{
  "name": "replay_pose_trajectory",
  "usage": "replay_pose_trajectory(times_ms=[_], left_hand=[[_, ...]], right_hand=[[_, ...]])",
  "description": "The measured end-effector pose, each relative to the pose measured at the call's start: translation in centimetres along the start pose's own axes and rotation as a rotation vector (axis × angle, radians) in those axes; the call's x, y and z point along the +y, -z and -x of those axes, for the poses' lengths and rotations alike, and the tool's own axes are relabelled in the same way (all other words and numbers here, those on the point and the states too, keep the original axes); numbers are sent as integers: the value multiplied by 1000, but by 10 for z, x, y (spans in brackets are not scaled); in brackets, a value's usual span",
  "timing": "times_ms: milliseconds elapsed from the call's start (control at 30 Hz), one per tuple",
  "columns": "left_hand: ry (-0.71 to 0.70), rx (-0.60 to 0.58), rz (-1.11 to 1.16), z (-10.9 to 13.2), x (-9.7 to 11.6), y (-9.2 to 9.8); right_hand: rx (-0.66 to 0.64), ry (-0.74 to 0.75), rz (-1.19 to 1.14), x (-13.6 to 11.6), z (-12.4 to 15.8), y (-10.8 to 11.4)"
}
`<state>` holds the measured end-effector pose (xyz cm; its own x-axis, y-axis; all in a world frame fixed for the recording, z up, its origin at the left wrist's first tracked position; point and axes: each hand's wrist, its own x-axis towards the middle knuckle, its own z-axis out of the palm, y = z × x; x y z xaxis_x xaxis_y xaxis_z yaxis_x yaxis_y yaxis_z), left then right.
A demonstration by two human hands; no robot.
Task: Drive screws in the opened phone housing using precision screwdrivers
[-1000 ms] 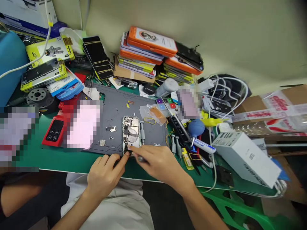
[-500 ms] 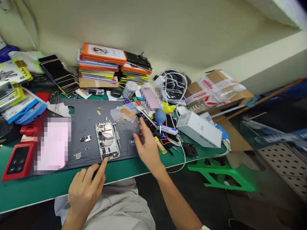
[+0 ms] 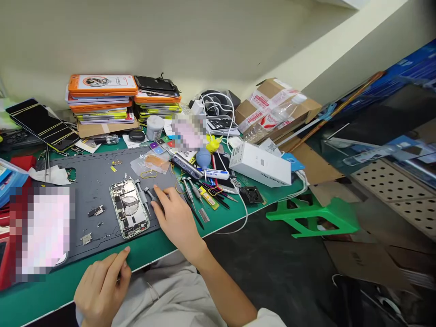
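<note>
An opened phone [image 3: 130, 209] with bare inner parts lies on the dark grey mat [image 3: 91, 168]. Just right of it rests a grey screwdriver [image 3: 142, 196]. My right hand [image 3: 177, 222] has thumb and forefinger on either side of a second screwdriver [image 3: 150, 193], whose far end is hidden under the hand. My left hand [image 3: 104, 284] is at the table's front edge, below the phone, fingers loosely bent and holding nothing. Left of the phone lie a small dark module [image 3: 96, 210] and a metal plate [image 3: 86, 239].
More screwdrivers [image 3: 188, 190], a blue blower [image 3: 203, 158] and a white box [image 3: 260, 164] are on the right. Stacked orange cases [image 3: 102, 84] stand at the back. A blurred-out panel [image 3: 46, 231] lies at left. A green stool [image 3: 313, 218] is beside the table.
The view has shifted right. My left hand has drawn back from the phone's lower end. My right hand has come down close to the phone's right side, at the second screwdriver.
</note>
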<state>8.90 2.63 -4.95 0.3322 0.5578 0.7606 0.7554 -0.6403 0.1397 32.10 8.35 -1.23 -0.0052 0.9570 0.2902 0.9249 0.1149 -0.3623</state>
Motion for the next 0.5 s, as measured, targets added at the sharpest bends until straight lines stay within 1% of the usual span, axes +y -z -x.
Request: replay_pose_trajectory(times_ms=[100, 167, 233, 300, 333, 400, 433, 467, 500], left_hand=[[7, -12, -2, 0, 0, 0], [1, -19, -14, 0, -1, -1], [-4, -17, -20, 1, -1, -1], [-8, -15, -15, 2, -1, -1], [-10, -16, -9, 2, -1, -1], [-10, -24, -1, 3, 1, -1], [-6, -29, -2, 3, 3, -1], [0, -35, -6, 3, 5, -1], [10, -45, -11, 2, 7, 0]], right_hand=[[-29, -28, -68, -10, -2, -1], [-30, -45, -156, -11, -3, 0], [-8, -43, -270, -1, -4, 5], [71, -62, -353, 21, -3, 14], [157, -120, -326, 34, -2, 20], [321, -278, -174, 60, 0, 32], [335, -325, -89, 70, 1, 37], [295, -350, -12, 78, 2, 41], [228, -361, 52, 82, 3, 43]])
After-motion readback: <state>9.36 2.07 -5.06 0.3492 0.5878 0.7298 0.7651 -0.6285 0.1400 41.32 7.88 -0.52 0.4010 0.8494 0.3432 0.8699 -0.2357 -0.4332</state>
